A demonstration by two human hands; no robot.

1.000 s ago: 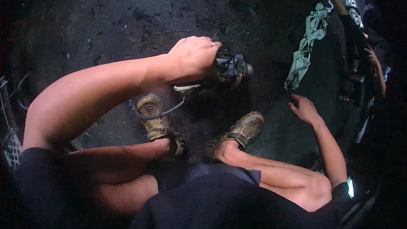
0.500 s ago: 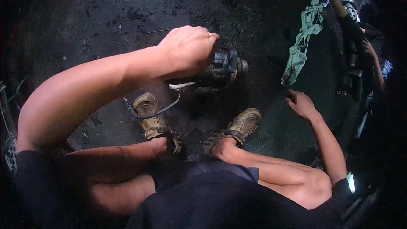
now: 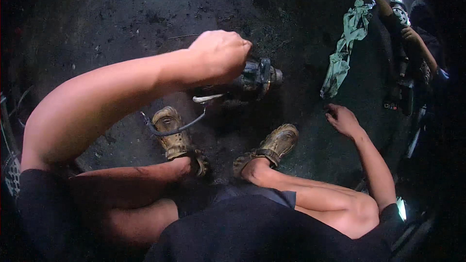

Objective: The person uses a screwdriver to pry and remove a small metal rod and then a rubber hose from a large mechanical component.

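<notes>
My left hand (image 3: 221, 53) is closed in a fist over a dark, greasy cylindrical motor-like part (image 3: 252, 75) on the floor. The fist hides part of it, and whatever the fingers may hold is out of sight. A rounded metal nose sticks out at the part's right end. A pale lever-like piece (image 3: 208, 98) and a grey cable (image 3: 179, 130) lie at its near left side. To the right, my right hand (image 3: 345, 120) hangs with loosely bent fingers and a gap between them. It is nearest the lower end of a pale green crumpled cloth (image 3: 345, 51).
My two muddy brown clogs (image 3: 170, 126) stand just nearer than the part. At the far right, another person's hand (image 3: 410, 34) is at a silvery metal assembly (image 3: 399, 9). A thin rod (image 3: 183, 36) lies on the stained dark floor (image 3: 116, 24). A perforated piece (image 3: 12, 174) is at the left edge.
My left fist has shifted very slightly, while my right hand stays almost in place. The other person's hand at the far right has moved up towards the metal assembly.
</notes>
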